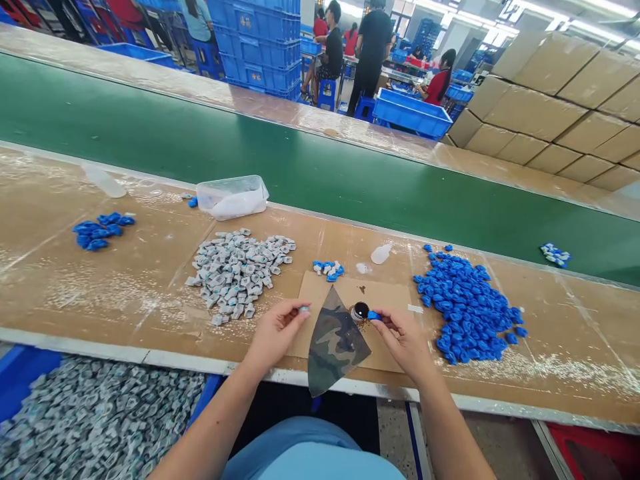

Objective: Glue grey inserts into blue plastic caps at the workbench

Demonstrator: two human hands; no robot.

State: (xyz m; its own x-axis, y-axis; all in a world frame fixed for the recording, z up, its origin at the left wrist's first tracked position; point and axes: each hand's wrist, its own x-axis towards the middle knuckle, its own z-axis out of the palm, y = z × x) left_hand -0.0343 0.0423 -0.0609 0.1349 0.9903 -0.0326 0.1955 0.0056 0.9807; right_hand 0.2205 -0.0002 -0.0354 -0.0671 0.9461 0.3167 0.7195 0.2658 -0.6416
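Observation:
My left hand [280, 330] pinches a small grey plastic part [303, 309] with a teal spot, over the left edge of a cardboard sheet [295, 347]. In my right hand [400, 337] a small blue part [373, 315] is held between thumb and fingers, right beside a little round jar of dark liquid [361, 311]. Between my hands a camouflage-patterned cloth piece [333, 350] covers part of the sheet. Behind it lies a small cluster of joined blue-and-white parts [329, 269].
A pile of grey parts [240, 270] lies left, a pile of blue parts [465, 307] right. A clear plastic tub [233, 198] and a small squeeze bottle [381, 253] stand toward the green conveyor belt [300, 167]. Below left is a blue crate [30, 373] of grey parts.

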